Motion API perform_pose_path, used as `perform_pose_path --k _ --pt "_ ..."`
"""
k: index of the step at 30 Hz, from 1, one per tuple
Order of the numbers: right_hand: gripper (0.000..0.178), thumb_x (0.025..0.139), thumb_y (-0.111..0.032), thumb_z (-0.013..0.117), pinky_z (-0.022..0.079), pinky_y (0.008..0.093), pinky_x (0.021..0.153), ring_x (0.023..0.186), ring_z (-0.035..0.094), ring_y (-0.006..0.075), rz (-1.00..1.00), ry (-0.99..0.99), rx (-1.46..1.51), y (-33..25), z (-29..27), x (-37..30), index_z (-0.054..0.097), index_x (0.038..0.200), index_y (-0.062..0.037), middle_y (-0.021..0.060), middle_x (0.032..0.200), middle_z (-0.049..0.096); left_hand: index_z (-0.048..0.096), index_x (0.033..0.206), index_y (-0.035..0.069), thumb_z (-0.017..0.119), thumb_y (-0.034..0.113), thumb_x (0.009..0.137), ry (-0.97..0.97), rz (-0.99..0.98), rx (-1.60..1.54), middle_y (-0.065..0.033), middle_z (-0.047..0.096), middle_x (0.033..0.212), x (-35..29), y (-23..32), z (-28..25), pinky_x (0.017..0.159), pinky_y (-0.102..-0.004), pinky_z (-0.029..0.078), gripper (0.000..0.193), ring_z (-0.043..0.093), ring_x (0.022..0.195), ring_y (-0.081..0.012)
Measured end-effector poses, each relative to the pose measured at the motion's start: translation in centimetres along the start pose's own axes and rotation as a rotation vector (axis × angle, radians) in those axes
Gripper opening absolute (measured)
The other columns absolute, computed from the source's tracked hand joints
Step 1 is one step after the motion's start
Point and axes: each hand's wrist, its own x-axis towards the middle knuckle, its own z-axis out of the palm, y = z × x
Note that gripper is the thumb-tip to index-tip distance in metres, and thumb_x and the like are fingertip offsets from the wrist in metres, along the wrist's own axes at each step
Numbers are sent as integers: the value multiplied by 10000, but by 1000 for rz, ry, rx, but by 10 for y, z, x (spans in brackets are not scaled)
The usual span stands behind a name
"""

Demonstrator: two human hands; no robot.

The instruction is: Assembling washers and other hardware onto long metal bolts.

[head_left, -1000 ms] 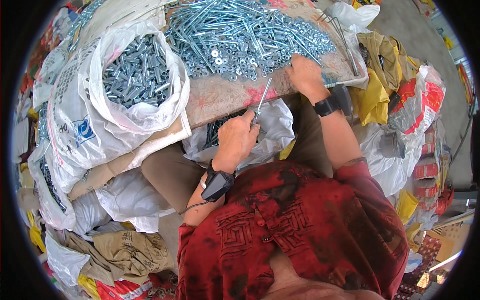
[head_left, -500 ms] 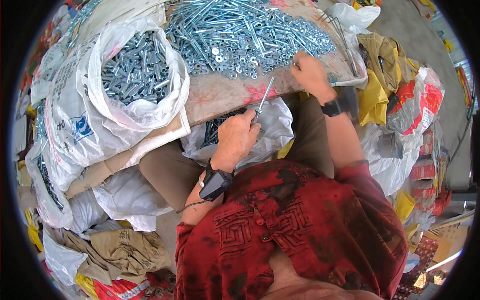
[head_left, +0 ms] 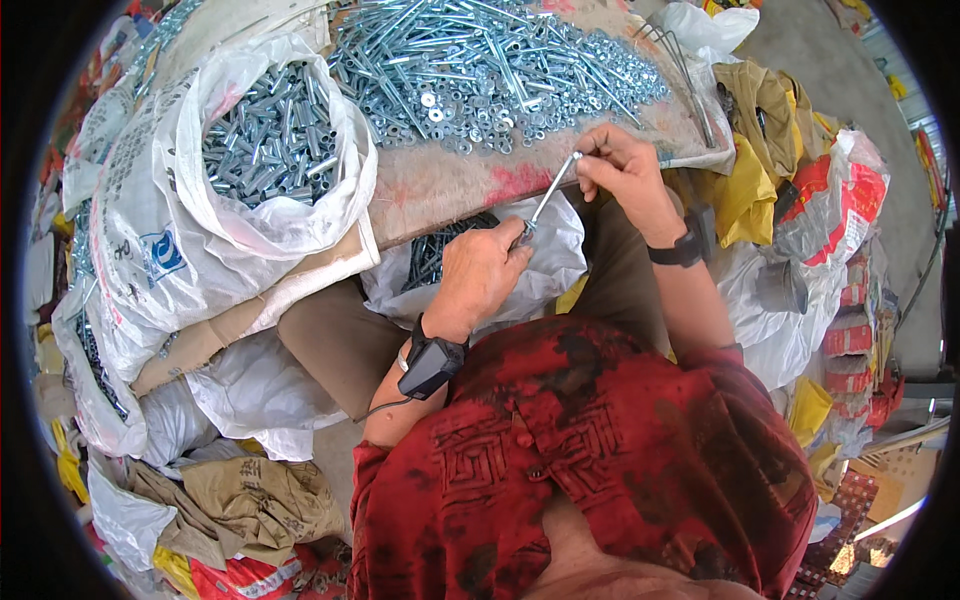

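Observation:
My left hand (head_left: 482,268) is closed around the lower end of a long silvery bolt (head_left: 549,199), which slants up to the right over the near edge of the table. Thumb and forefinger of my right hand (head_left: 622,178) pinch at the bolt's upper tip, where a small shiny piece like a nut (head_left: 577,156) shows; the fingers partly cover it. Beyond both hands, a heap of long bolts (head_left: 430,50) lies on the table with washers (head_left: 437,114) and small nuts (head_left: 615,85). Below the table edge, an open white bag (head_left: 560,245) holds dark-looking bolts, partly behind my left hand.
A white woven sack (head_left: 130,230) full of metal sleeves (head_left: 270,140) stands at the left on the table's edge. Bent metal rods (head_left: 690,85) lie at the table's right end. Yellow and brown sacks (head_left: 750,190) and a dark cup (head_left: 781,288) are at the right.
My right hand has come from the edge of the nut heap toward me, to the bolt's tip. The bolt in my left hand now leans further right.

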Motion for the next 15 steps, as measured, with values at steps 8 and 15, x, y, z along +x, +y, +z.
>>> perform_pose_path --k 8,15 --pt "112 897 -30 645 509 244 570 636 610 114 20 -14 49 8 17 -9 603 989 18 62 762 634 596 920 80 658 229 829 59 30 109 -152 646 707 -1 5 -10 637 -492 487 185 649 717 -380" --pt "121 890 -34 654 542 261 561 625 625 136 7 -8 211 -9 6 -7 598 970 38 76 806 643 590 905 78 651 217 827 -6 52 157 -148 652 719 -3 3 -13 637 -492 491 171 648 706 -374"
